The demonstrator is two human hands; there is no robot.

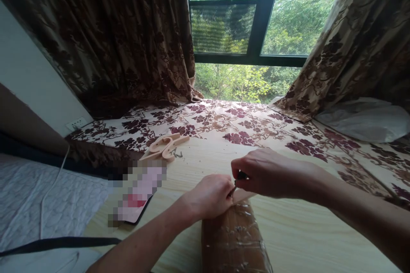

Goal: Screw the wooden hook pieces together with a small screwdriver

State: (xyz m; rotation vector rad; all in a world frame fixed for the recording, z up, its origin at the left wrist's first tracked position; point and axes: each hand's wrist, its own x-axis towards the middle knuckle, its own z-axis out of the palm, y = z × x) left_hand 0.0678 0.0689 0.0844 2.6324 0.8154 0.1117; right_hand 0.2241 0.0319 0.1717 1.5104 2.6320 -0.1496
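Note:
A brown box wrapped in clear tape [235, 239] lies on the pale wooden board [297, 222] at the bottom middle. At its far end, a light wooden piece [244, 194] shows beneath my hands. My left hand [213, 194] is closed around something at that end, mostly hidden by the fingers. My right hand [261, 172] is closed on a small dark tool [242, 175], whose thin tip points down toward my left fingers. The two hands are very close together.
Curved wooden pieces [166, 146] and several small screws [177, 153] lie at the board's far left. Nearer is a phone [139, 200], partly pixelated. A black strap [60, 244] crosses the lower left. Beyond are a flowered cloth [237, 123] and a plastic bag [363, 119].

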